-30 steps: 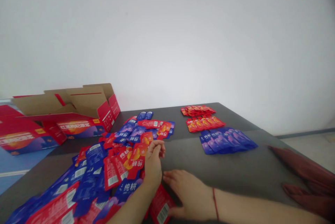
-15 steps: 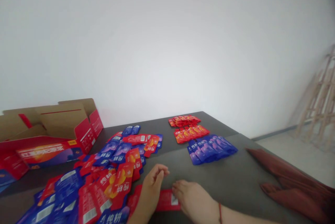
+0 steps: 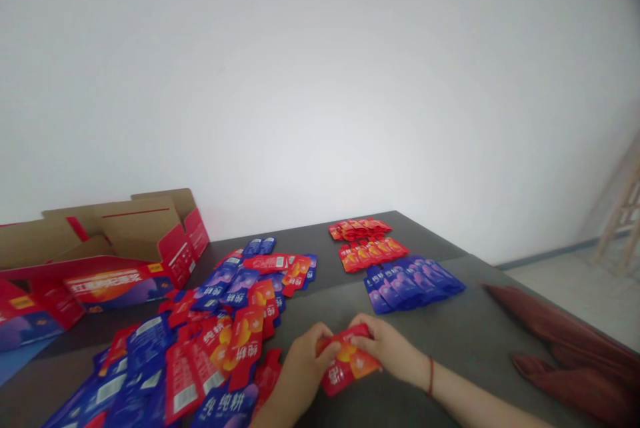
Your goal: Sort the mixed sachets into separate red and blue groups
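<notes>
Between my hands, just above the dark table, is a red pouch (image 3: 345, 363) with an orange fruit print, its front side up. My left hand (image 3: 306, 363) grips its left end, the thumb lying on top. At the other end my right hand (image 3: 387, 348), with a red cord at the wrist, pinches the pouch. To the left spreads a loose heap of red pouches (image 3: 246, 341) and blue pouches (image 3: 145, 345), some face up, some with barcodes showing. Right of centre lies an overlapping row of blue pouches (image 3: 413, 283), with red pouches (image 3: 373, 253) in rows behind it.
Open red cardboard boxes (image 3: 187, 245) with brown insides stand at the left by the white wall. Dark red fabric or plastic (image 3: 565, 341) lies along the table's right edge. A wooden frame (image 3: 620, 215) leans at the far right.
The red pouch, lying back side up half a second ago, is now lifted, face up, in both hands. Both hands have closed on it. The view swung right, then slightly back left.
</notes>
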A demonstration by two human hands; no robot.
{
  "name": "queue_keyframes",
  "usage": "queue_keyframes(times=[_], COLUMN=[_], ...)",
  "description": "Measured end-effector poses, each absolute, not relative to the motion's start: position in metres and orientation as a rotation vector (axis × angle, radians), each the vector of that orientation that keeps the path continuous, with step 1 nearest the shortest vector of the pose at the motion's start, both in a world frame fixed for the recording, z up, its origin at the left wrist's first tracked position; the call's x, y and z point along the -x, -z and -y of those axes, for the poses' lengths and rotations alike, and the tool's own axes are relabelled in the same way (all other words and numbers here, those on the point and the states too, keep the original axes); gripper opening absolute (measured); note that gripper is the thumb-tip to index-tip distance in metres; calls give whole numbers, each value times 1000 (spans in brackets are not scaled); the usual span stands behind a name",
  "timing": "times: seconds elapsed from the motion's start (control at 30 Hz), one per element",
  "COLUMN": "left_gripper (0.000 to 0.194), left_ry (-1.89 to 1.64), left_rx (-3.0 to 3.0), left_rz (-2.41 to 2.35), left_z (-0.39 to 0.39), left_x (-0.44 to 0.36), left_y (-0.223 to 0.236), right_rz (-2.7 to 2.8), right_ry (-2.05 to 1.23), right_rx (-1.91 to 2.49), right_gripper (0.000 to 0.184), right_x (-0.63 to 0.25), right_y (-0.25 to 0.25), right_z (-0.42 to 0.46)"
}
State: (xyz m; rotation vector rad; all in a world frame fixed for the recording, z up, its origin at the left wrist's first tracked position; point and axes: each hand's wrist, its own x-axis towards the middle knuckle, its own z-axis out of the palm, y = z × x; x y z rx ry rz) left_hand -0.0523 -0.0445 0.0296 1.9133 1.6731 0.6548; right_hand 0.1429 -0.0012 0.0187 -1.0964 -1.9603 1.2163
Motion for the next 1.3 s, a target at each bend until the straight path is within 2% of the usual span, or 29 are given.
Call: queue_keyframes(times=[0.07,0.2,0.33,0.5,0.67,0.8,0.93,1.03,1.17,1.3], left_gripper=[18,34,49,84,92,88,61,47,29,35], left_ry=[-614,-474,-271,-166,-152,-195,-243,-405,-707,-856], left_rx=[-1974,-2300,-2472,-2466,-2406,-2394,-2418,-2331,-1988,-1578], left_rz=[-1776,-1938,-1752,-1618,-1733,-1783,-1710,-1708,-1610,-1497], left_z=[45,55,70,80,85,86,78,71,63,55], left_x=[53,44,31,35,40,33,28,33,42,43], left_y=[-29,-25,-14,-3,-3,-2,-10,-21,-30,-24], right_rz=[1989,2241,2413,2647,2675,2683,2658,2578,2220,1760], right_ry=[-1127,-639,-304,-479,-522,-498,-443,-534,-927,-1617], right_rx=[1150,1239,1119,854,956,999,961,849,909,930], right_gripper=[8,17,28,63,64,64,50,41,26,42], right_x=[-142,-141,-140,-156,-172,-166,-158,-160,-167,-162], right_y=[-12,-15,-19,-7,-4,-11,-22,-30,-26,-10], right_z=[-2,4,16,25,25,23,21,18,9,6])
